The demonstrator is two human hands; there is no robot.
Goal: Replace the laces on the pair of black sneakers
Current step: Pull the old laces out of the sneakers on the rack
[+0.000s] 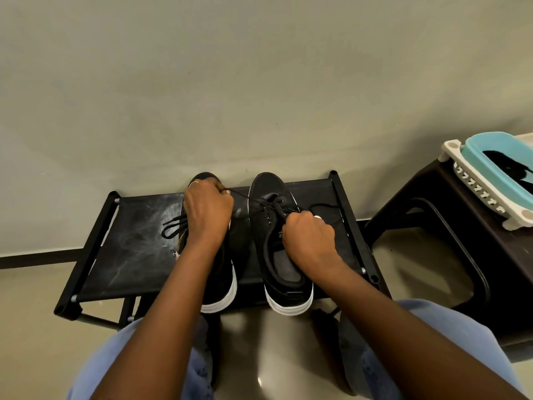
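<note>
Two black sneakers (277,241) lie side by side on a black rack (132,241), toes to the wall, heels over its near edge. Left hand (206,210) pinches one lace (245,197) end; right hand (308,235) grips the other. Beige floor. Turquoise basin (490,166) on dark stool (432,203) holds something black.

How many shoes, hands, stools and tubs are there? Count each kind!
Black sneakers: 2, left sneaker and right sneaker
Hands: 2, left hand and right hand
Dark stool: 1
Blue tub: 1
Total: 6
</note>
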